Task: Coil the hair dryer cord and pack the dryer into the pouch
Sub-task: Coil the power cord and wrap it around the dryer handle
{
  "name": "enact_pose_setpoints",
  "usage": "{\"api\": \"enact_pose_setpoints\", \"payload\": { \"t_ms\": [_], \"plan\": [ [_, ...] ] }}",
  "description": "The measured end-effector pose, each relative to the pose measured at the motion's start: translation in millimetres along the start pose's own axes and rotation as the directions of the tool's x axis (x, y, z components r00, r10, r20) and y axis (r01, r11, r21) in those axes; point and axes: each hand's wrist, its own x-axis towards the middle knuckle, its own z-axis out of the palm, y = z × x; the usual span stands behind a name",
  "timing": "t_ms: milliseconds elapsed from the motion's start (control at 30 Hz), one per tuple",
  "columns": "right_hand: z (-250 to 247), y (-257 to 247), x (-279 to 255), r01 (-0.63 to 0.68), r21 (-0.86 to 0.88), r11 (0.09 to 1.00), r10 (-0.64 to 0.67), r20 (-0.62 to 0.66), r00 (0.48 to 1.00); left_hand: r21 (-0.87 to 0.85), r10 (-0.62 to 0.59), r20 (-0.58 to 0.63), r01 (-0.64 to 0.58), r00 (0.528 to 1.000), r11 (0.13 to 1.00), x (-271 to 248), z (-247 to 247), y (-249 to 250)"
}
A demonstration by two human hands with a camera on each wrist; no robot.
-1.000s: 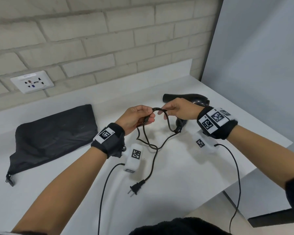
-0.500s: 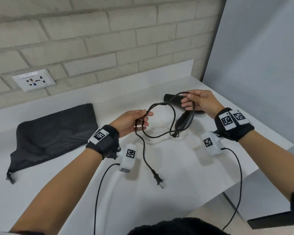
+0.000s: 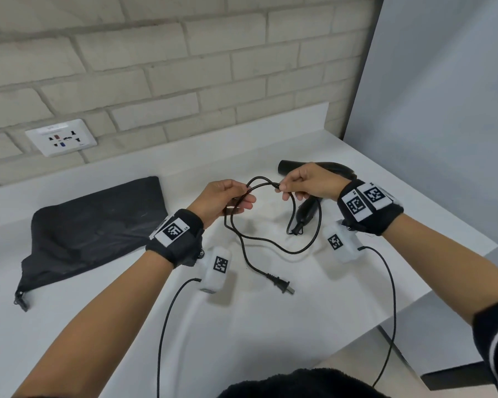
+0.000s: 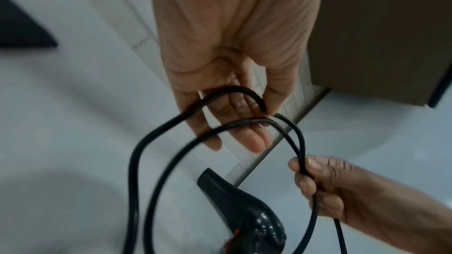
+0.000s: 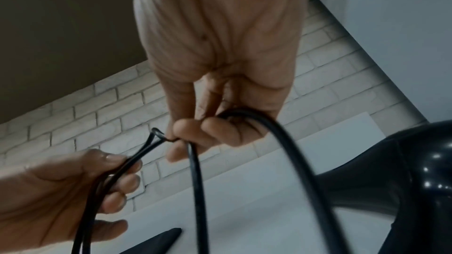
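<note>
In the middle of the head view my left hand (image 3: 222, 201) has its fingers curled around two strands of the cord (image 3: 266, 245), holding the gathered loops. My right hand (image 3: 306, 182), just to the right of it, pinches the cord between thumb and fingers, the other fingers curled in. Between both hands a short piece of cord runs, and above it a small loop stands up. In the left wrist view the strands cross my left fingers (image 4: 254, 140) and go down to the right hand at the lower right.

The loops hang down from the hands to the counter (image 3: 270, 326). The free end goes to the lower centre of the frame, where the plug (image 3: 281, 285) lies flat on the counter.

The dryer (image 3: 308, 214) lies on the counter behind and under my right hand, partly hidden by it. The pouch (image 3: 98, 225) lies flat at the left of the frame, well apart from the cord. An outlet (image 3: 61, 137) is on the brick wall, upper left.
</note>
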Motion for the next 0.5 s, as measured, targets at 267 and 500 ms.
{"api": "enact_pose_setpoints", "payload": {
  "t_ms": [267, 500],
  "plan": [
    [1, 3, 3, -0.005, 0.282, 0.959, 0.041, -0.12, 0.992, 0.193, -0.04, 0.135, 0.014, 0.99, 0.981, -11, -6, 4],
    [-1, 6, -1, -0.03, 0.472, 0.881, 0.097, -0.118, 0.988, 0.374, 0.191, -0.224, -0.096, 0.956, 0.922, 5, 6, -12]
  ]
}}
